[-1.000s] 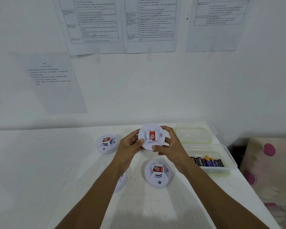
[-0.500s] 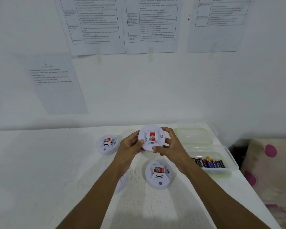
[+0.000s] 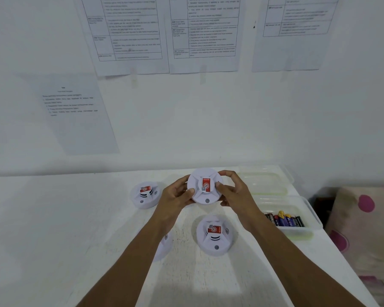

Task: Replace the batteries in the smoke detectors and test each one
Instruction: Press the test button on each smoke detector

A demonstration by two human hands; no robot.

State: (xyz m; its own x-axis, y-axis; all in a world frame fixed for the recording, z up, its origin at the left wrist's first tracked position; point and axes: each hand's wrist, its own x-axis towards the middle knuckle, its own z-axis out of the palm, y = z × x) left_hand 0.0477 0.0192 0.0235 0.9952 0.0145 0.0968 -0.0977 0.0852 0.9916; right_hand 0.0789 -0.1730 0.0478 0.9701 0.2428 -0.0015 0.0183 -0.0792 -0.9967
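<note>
I face a white wall (image 3: 208,129) in soft, even light. High at twelve o'clock three printed sheets (image 3: 205,29) with tables are taped side by side, and a fourth sheet (image 3: 75,111) of plain text hangs at ten o'clock. My white table (image 3: 53,218) meets the wall, its top scuffed. At four o'clock, past its edge, lies pale fabric (image 3: 359,220) with pink dots.
</note>
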